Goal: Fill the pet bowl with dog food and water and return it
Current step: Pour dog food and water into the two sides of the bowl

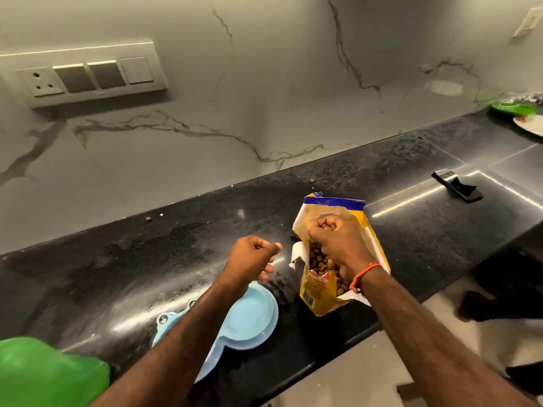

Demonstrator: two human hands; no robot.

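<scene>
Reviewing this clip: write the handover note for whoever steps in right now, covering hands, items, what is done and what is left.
Right hand: fist inside the torn-open dog food bag, apparently closed on kibble.
Left hand: above the counter just left of the bag, fingers curled; whether it pinches the torn bag flap is unclear.
Blue pet bowl: on the counter near its front edge, under the left forearm; the visible dish is empty.
Done: bag open, bowl placed.
Left: put kibble in the bowl, add water, return the bowl. A few stray kibbles lie near the wall.
</scene>
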